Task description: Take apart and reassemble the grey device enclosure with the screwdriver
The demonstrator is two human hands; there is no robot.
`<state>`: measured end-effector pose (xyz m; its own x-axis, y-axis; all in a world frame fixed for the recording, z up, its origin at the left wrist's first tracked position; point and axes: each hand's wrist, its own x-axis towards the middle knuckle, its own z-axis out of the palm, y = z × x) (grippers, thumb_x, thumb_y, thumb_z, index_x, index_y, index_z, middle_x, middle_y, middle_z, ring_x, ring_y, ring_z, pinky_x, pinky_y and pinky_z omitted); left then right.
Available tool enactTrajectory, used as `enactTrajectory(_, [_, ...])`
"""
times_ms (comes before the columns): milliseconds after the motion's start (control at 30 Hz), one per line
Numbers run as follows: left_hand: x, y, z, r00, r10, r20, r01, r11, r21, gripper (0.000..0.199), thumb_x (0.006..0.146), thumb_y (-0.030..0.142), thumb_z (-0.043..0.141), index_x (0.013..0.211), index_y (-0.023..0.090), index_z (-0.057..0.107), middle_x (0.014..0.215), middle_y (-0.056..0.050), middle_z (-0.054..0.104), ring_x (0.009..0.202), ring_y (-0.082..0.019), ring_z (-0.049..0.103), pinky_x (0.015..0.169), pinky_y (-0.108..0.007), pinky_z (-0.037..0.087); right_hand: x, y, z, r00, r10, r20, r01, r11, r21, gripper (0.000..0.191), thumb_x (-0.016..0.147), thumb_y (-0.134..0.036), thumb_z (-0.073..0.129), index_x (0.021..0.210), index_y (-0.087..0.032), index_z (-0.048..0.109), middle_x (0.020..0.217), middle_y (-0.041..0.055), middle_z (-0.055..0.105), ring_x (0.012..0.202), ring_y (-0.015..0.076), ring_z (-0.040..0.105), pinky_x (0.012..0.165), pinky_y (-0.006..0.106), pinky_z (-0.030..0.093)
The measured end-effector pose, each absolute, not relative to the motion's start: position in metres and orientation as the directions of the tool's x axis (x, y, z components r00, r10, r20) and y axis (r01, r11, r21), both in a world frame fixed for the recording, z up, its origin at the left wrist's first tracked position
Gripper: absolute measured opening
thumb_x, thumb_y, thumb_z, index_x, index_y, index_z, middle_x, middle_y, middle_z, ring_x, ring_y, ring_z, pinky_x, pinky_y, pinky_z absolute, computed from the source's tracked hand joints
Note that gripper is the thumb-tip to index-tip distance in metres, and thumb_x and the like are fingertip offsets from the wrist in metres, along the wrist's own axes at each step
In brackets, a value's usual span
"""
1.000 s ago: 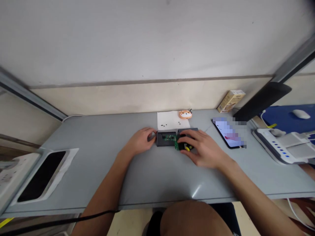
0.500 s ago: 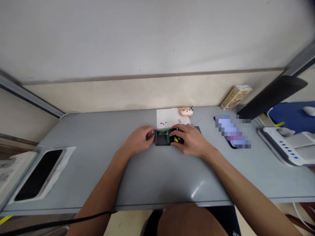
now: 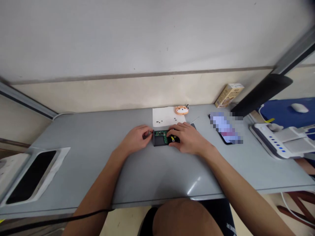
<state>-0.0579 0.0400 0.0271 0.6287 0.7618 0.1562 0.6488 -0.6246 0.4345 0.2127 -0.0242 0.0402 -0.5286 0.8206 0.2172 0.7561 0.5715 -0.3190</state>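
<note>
A dark, flat open case point(image 3: 159, 141) lies on the desk with a green circuit board point(image 3: 165, 137) showing inside. My left hand point(image 3: 137, 139) is closed at the case's left end, thumb and forefinger pinching its edge. Over the right part of the case, my right hand point(image 3: 188, 137) curls its fingers round a black piece with a yellow mark point(image 3: 173, 139), which is partly hidden under them. Behind the case is a white sheet point(image 3: 164, 114) with several tiny dark bits point(image 3: 159, 122), perhaps screws.
An orange animal-faced case point(image 3: 181, 110) rests on the sheet's corner. To the right are a phone point(image 3: 225, 127), a carton point(image 3: 228, 95) and a white multi-port charger point(image 3: 278, 141). A dark-screened device point(image 3: 31, 177) lies at the left. A black cable point(image 3: 61, 219) crosses below the desk edge.
The camera view has turned slightly to the right, so the desk items sit further left. Both hands keep nearly the same grip on the case and the black piece.
</note>
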Motion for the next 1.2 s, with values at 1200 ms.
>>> enactTrajectory(1200, [-0.006, 0.007, 0.014, 0.629, 0.749, 0.207, 0.564, -0.623, 0.542, 0.052, 0.087, 0.029, 0.077, 0.136, 0.032, 0.057, 0.137, -0.003, 0.065, 0.130, -0.028, 0.056, 0.117, -0.048, 0.036, 0.213, -0.006, 0.031, 0.518, 0.855, 0.018, -0.037, 0.044, -0.998, 0.053, 0.093, -0.075, 0.045, 0.095, -0.024, 0.059, 0.064, -0.0033, 0.054, 0.049, 0.0115, 0.052, 0.042, 0.023, 0.041])
